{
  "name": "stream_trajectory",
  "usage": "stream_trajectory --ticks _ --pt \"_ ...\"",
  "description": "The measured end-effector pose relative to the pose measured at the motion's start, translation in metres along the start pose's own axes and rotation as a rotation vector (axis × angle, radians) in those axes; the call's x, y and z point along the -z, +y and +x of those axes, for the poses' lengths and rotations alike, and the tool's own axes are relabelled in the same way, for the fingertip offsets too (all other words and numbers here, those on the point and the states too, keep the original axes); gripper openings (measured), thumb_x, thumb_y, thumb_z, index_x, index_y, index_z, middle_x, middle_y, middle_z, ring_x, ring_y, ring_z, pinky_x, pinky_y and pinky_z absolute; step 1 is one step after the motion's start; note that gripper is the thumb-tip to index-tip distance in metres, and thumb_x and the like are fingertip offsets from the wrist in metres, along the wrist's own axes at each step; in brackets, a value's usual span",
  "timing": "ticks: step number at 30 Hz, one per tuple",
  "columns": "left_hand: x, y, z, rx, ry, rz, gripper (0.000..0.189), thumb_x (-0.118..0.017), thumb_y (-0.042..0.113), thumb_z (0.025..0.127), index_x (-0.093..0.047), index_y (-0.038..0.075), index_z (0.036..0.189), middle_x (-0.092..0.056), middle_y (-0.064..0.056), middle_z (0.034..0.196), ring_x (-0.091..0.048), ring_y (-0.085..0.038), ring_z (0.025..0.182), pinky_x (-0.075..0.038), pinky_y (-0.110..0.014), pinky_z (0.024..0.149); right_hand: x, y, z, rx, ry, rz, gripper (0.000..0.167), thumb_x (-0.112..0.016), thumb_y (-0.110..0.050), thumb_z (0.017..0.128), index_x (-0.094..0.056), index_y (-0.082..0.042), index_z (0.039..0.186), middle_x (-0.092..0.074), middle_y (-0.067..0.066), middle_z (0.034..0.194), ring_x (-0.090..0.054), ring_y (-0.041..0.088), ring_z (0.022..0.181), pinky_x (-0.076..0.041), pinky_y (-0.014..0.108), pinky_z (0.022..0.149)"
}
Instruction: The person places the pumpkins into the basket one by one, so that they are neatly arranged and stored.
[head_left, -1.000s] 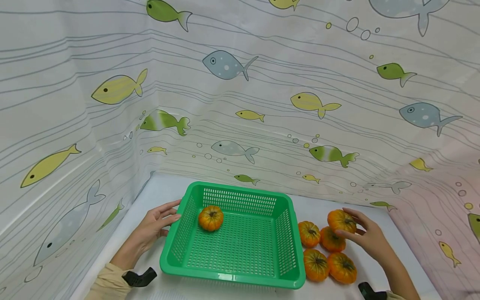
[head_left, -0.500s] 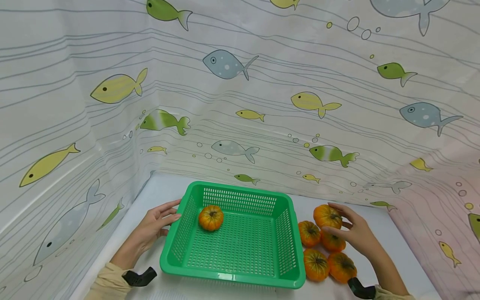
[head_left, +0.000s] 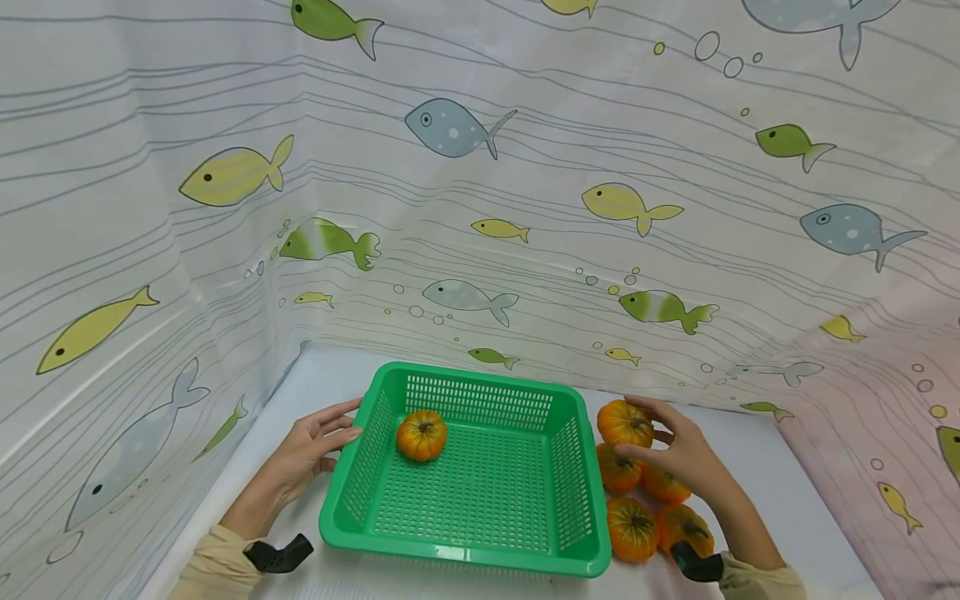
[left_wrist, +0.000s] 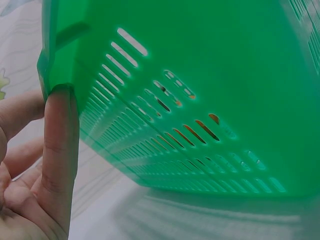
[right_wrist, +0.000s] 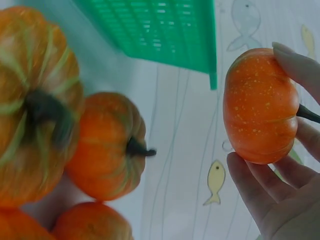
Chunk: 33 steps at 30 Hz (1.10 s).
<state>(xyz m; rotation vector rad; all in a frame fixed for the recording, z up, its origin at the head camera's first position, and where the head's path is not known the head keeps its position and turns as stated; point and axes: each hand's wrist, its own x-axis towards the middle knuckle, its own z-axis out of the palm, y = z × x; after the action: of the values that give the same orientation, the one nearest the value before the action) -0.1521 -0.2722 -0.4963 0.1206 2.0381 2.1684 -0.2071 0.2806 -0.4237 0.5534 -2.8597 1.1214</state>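
My right hand point(head_left: 686, 446) holds a small orange pumpkin point(head_left: 622, 422) between thumb and fingers, just outside the basket's right side. The right wrist view shows this pumpkin point(right_wrist: 260, 107) raised, its dark stem toward the palm. At the left, my left hand point(head_left: 303, 450) touches the green plastic basket point(head_left: 465, 553) with extended fingers. In the left wrist view a finger point(left_wrist: 60, 155) stands upright with its tip at the underside of the rim. One pumpkin point(head_left: 422, 436) sits inside the basket, at its left back.
Several more pumpkins point(head_left: 632, 530) cluster on the white table point(head_left: 780, 500) along the basket's right side. Partly under the right wrist lies another pumpkin point(head_left: 684, 531). A fish-print curtain point(head_left: 480, 258) encloses the back and both sides.
My right hand has carried its pumpkin leftward and slightly back, from above the far right of the cluster to beside the basket's rim. The left hand and basket have stayed put.
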Motion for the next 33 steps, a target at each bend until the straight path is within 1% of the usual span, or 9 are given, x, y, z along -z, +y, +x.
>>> stream_trajectory --ticks 2,4,8,10,15,18,25,30,33 --pt "0.0 0.0 0.0 -0.001 -0.001 -0.001 0.066 -0.062 0.01 0.103 -0.03 -0.003 0.159 -0.071 0.007 0.105 -0.071 -0.007 0.084 -0.061 -0.025 0.058 -0.003 -0.004 0.003 0.013 -0.011 0.019 0.073 -0.084 -0.034 0.088 -0.051 -0.021 0.151 -0.058 0.009 0.148 -0.058 0.028 0.13 -0.057 0.053 0.101" --pt "0.0 0.0 0.0 0.0 -0.002 -0.001 0.066 -0.062 0.01 0.103 -0.03 -0.003 0.159 -0.071 0.007 0.104 -0.071 -0.007 0.084 -0.061 -0.025 0.059 -0.006 -0.009 0.006 0.024 -0.021 0.032 0.072 -0.084 -0.034 0.088 -0.051 -0.021 0.151 -0.058 0.008 0.148 -0.058 0.027 0.129 -0.058 0.047 0.102" --pt "0.0 0.001 0.0 0.005 0.001 -0.004 0.066 -0.062 0.01 0.103 -0.03 -0.003 0.16 -0.071 0.007 0.104 -0.07 -0.006 0.083 -0.061 -0.025 0.059 -0.011 -0.014 0.012 0.048 -0.033 0.055 0.072 -0.085 -0.036 0.087 -0.052 -0.023 0.149 -0.058 0.003 0.149 -0.058 0.017 0.127 -0.058 0.034 0.102" --pt "0.0 0.001 0.0 -0.001 -0.006 -0.005 0.066 -0.062 0.01 0.104 -0.029 -0.003 0.16 -0.071 0.007 0.105 -0.071 -0.006 0.084 -0.061 -0.025 0.06 -0.014 -0.017 0.016 0.063 -0.041 0.066 0.072 -0.085 -0.035 0.087 -0.052 -0.022 0.149 -0.058 0.004 0.148 -0.059 0.018 0.127 -0.058 0.034 0.102" --pt "0.0 0.001 0.0 -0.013 -0.017 -0.009 0.067 -0.061 0.01 0.104 -0.028 -0.004 0.16 -0.07 0.006 0.106 -0.071 -0.007 0.085 -0.061 -0.025 0.06 -0.021 -0.028 0.023 0.097 -0.067 0.093 0.069 -0.085 -0.032 0.087 -0.054 -0.018 0.148 -0.058 0.007 0.148 -0.06 0.028 0.128 -0.057 0.048 0.103" --pt "0.0 0.0 -0.001 -0.018 -0.019 -0.01 0.066 -0.061 0.009 0.104 -0.028 -0.004 0.16 -0.07 0.006 0.106 -0.071 -0.007 0.085 -0.061 -0.025 0.059 -0.023 -0.036 0.027 0.105 -0.083 0.102 0.07 -0.085 -0.032 0.087 -0.054 -0.017 0.147 -0.059 0.006 0.148 -0.06 0.028 0.129 -0.056 0.051 0.104" --pt "0.001 -0.001 0.0 -0.006 -0.006 -0.003 0.064 -0.062 0.01 0.104 -0.032 -0.002 0.159 -0.071 0.008 0.105 -0.071 -0.006 0.084 -0.061 -0.024 0.059 -0.028 -0.054 0.036 0.15 -0.121 0.126 0.071 -0.087 -0.03 0.085 -0.054 -0.02 0.147 -0.057 0.005 0.15 -0.059 0.027 0.13 -0.056 0.05 0.105" --pt "0.002 -0.003 0.0 -0.002 -0.006 0.002 0.065 -0.062 0.01 0.104 -0.031 -0.001 0.159 -0.071 0.008 0.105 -0.071 -0.006 0.084 -0.062 -0.025 0.06 -0.038 -0.06 0.045 0.21 -0.153 0.109 0.071 -0.087 -0.029 0.085 -0.055 -0.015 0.147 -0.058 0.007 0.149 -0.06 0.028 0.126 -0.057 0.047 0.103" --pt "0.003 -0.004 0.001 -0.003 -0.004 0.002 0.065 -0.062 0.01 0.104 -0.031 -0.001 0.16 -0.071 0.007 0.106 -0.071 -0.007 0.085 -0.063 -0.026 0.061 -0.043 -0.065 0.05 0.216 -0.179 0.112 0.072 -0.087 -0.03 0.084 -0.055 -0.015 0.147 -0.059 0.006 0.147 -0.061 0.026 0.123 -0.057 0.043 0.102"
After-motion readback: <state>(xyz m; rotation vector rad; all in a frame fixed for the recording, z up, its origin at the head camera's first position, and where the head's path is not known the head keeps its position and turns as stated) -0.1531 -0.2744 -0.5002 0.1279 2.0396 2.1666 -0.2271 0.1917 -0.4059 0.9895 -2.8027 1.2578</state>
